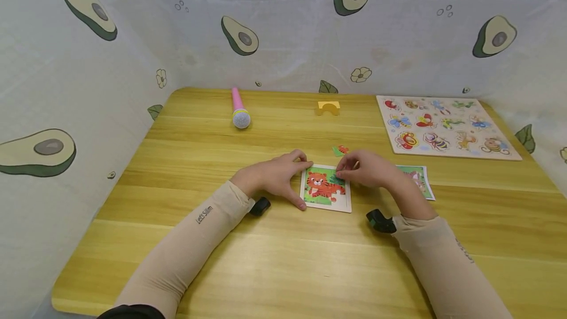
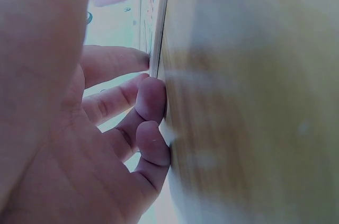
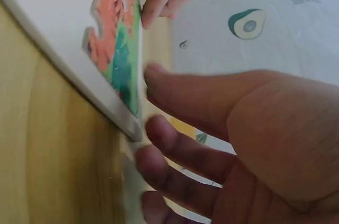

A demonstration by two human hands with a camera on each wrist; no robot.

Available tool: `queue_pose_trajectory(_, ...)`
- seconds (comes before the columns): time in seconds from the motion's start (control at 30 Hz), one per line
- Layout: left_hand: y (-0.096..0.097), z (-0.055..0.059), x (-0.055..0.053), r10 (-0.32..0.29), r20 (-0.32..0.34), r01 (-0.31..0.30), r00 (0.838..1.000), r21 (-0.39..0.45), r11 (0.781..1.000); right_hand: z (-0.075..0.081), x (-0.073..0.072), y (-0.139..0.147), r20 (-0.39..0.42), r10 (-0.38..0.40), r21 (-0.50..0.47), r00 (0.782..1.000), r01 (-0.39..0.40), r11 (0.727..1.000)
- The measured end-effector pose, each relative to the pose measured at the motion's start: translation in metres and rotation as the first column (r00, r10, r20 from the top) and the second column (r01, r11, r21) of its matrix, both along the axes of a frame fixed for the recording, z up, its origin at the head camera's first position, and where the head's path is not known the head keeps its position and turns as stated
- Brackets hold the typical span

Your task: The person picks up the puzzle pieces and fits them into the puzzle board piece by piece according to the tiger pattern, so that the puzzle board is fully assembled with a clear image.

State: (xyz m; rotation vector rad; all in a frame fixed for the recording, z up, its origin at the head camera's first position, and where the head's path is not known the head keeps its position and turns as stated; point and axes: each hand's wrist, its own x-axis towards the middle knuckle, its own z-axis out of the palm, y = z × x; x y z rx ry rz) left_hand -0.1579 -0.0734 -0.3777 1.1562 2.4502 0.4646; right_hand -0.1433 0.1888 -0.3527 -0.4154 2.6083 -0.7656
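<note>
A tiger jigsaw puzzle [image 1: 320,185] lies in a pale-framed tray, its white base showing bare along the lower right. My left hand [image 1: 276,176] holds the tray's left side, thumb at the near corner and index finger at the far one; in the left wrist view its other fingertips rest on the table. Over the far right part of the puzzle is my right hand [image 1: 365,167]. The right wrist view shows its thumb [image 3: 180,89] and fingers apart beside the tray edge, with nothing visible between them. Just beyond the tray lies a loose orange-and-green puzzle piece [image 1: 340,150].
Partly hidden behind my right hand is a small picture card [image 1: 418,181]. A wooden insect peg puzzle [image 1: 447,127] lies far right. Toward the back are a yellow arch block [image 1: 328,108] and a pink toy microphone [image 1: 239,110]. An avocado-print curtain [image 1: 288,48] rises behind the table.
</note>
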Motion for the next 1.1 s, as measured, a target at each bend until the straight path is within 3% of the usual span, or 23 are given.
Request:
queue_pose_trajectory(0.17,0.001,0.001,0.000,0.001,-0.003,-0.001,1.000,-0.014,1.000,-0.004,-0.003,0.003,-0.135,-0.069,0.023,0.988,0.073,0.997)
queue_pose_trajectory(0.3,0.001,0.001,0.000,0.004,-0.008,-0.004,1.000,-0.015,1.000,-0.008,-0.004,0.006,-0.192,-0.060,0.064,0.980,0.073,0.995)
queue_pose_trajectory(0.5,0.001,0.001,0.000,0.006,-0.006,-0.006,1.000,-0.018,1.000,-0.015,-0.007,0.008,-0.215,-0.030,0.107,0.976,0.054,0.993)
queue_pose_trajectory(0.9,0.001,0.001,0.001,0.005,-0.010,-0.005,1.000,-0.016,1.000,-0.019,-0.008,0.010,-0.262,-0.148,0.063,0.954,0.170,0.983)
queue_pose_trajectory(1.1,0.000,-0.001,0.001,0.010,-0.004,-0.010,1.000,-0.020,1.000,-0.021,-0.011,0.013,-0.236,-0.193,0.040,0.953,0.207,0.977)
